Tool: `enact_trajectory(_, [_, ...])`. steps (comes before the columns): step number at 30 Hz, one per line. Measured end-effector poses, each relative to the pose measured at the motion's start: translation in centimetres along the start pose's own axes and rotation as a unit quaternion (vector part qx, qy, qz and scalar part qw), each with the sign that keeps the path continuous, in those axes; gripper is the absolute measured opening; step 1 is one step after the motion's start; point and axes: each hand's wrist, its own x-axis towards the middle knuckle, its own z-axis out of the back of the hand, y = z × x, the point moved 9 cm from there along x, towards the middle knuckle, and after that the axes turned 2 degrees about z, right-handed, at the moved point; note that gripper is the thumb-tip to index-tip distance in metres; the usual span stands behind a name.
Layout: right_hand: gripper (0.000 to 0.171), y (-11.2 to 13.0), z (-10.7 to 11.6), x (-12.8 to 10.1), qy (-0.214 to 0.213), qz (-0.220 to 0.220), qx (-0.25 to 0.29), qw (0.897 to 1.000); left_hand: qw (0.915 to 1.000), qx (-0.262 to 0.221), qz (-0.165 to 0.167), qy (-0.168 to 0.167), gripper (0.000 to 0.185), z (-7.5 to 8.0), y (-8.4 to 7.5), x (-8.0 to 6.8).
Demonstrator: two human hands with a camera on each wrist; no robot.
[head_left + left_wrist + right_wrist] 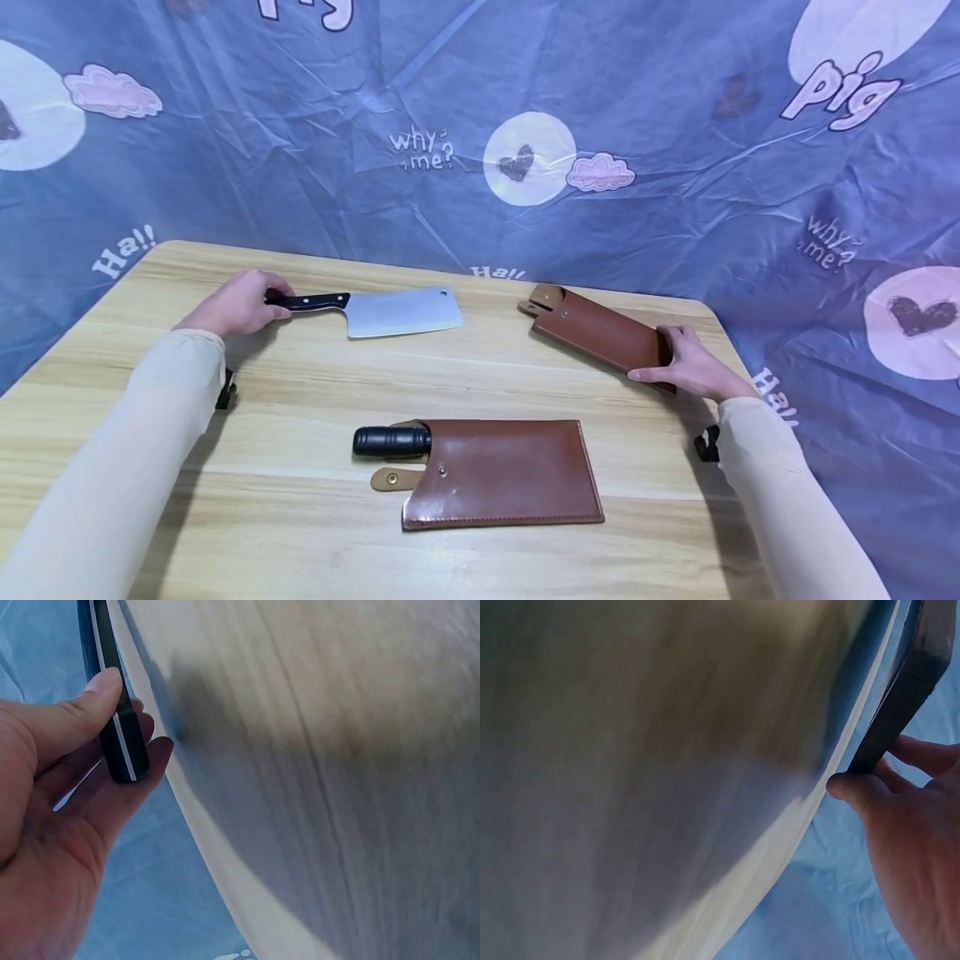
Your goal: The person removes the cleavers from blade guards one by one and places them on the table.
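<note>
My left hand point(243, 304) pinches the black riveted handle of a cleaver point(405, 312) at the back left of the table. Its broad steel blade points right, edge toward me. In the left wrist view, thumb and fingers hold the end of the black handle point(124, 746). At the right, my right hand point(693, 367) grips the closed end of a brown leather knife sheath point(600, 329), thumb on the near side. This sheath slants, its tan strap end toward the back middle. The right wrist view shows the sheath's dark edge point(911, 690) between thumb and fingers.
Nearer me on the wooden table point(300, 500) lies a second brown leather sheath point(510, 479). A black ridged handle point(392, 442) and a tan snap strap point(396, 479) stick out of its left side. A blue printed cloth point(300, 167) hangs behind the table.
</note>
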Motion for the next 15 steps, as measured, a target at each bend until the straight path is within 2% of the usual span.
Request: enact_trajectory(15, [0.118,-0.99,-0.23,-0.53,0.007,-0.01,-0.013,1.0,0.9999,0.012,0.007,-0.002,0.03,0.06,0.96,-0.09])
